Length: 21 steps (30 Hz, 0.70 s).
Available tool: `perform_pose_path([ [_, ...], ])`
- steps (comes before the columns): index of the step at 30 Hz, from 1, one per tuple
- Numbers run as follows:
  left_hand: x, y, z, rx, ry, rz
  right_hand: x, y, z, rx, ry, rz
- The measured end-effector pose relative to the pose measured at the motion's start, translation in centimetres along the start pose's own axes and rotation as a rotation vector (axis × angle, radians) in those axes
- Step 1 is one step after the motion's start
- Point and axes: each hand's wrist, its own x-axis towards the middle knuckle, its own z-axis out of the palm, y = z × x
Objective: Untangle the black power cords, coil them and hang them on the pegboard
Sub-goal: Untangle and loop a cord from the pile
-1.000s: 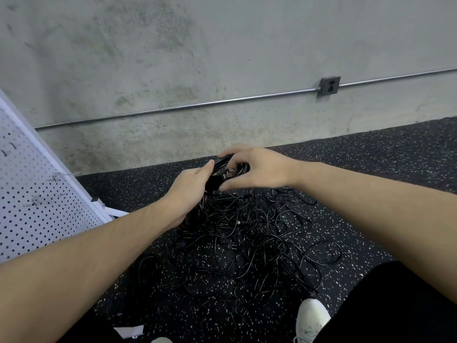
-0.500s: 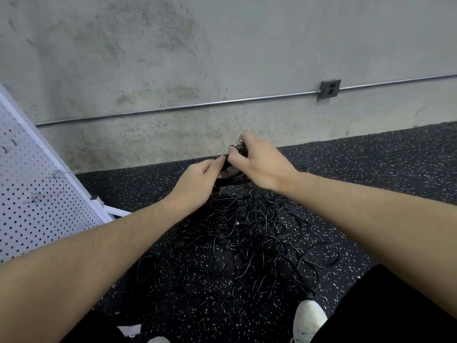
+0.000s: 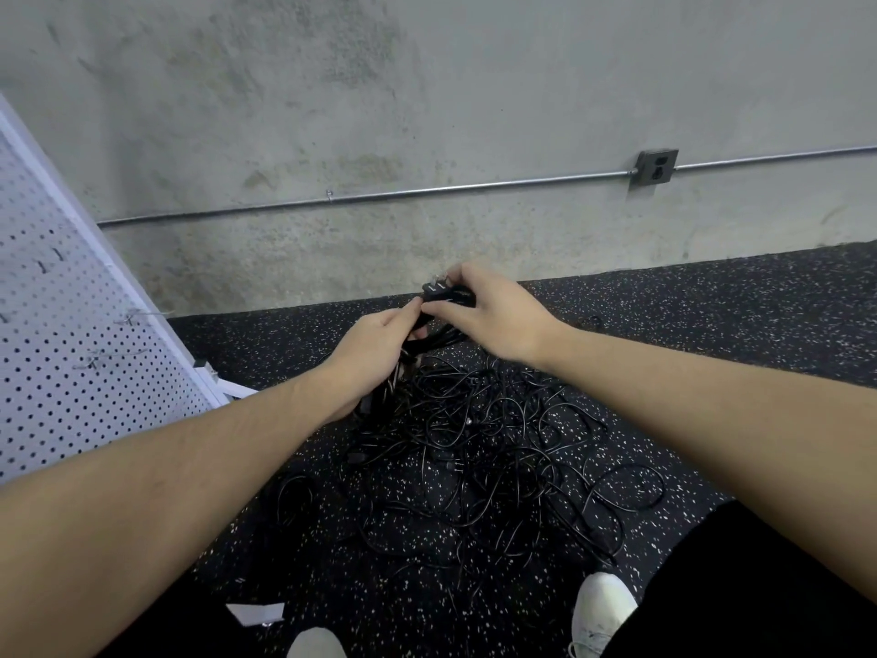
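A tangle of black power cords lies on the speckled black floor in front of me. My left hand grips a bundle of cord strands lifted above the heap. My right hand pinches a black plug with its metal prongs pointing up and left, just above my left fingertips. The white pegboard leans at the left, with thin wire hooks sticking out of it.
A concrete wall with a metal conduit and a grey outlet box stands close behind the heap. White shoes and a dark trouser leg fill the lower right. A white scrap lies at the bottom left.
Both hands have risen and shifted away from me toward the wall. My right hand turned from cupping the cords to pinching the plug, prongs now exposed.
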Motion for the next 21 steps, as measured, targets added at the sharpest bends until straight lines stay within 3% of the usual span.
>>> perform_pose_path([
  [3, 0.0, -0.5, -0.8, 0.126, 0.019, 0.044, 0.8, -0.4, 1.0, 0.063, 0.043, 0.048],
  [6, 0.3, -1.1, -1.8, 0.198, 0.095, 0.075, 2.4, -1.1, 2.4, 0.285, 0.072, 0.208],
  [9, 0.2, -2.1, -2.7, -0.014, 0.085, 0.005, 3.6, -1.6, 3.9, 0.541, -0.006, 0.332],
  [12, 0.1, -4.1, -4.6, -0.259, -0.048, -0.179, 3.9, -0.8, 5.1, 0.650, -0.148, 0.329],
  [16, -0.1, -6.4, -7.1, -0.225, -0.260, -0.222, 4.7, -0.2, 7.0, 0.524, -0.247, 0.307],
  [21, 0.1, -9.7, -8.5, -0.139, -0.224, -0.310, 6.0, -0.3, 11.3, 0.341, -0.345, 0.352],
])
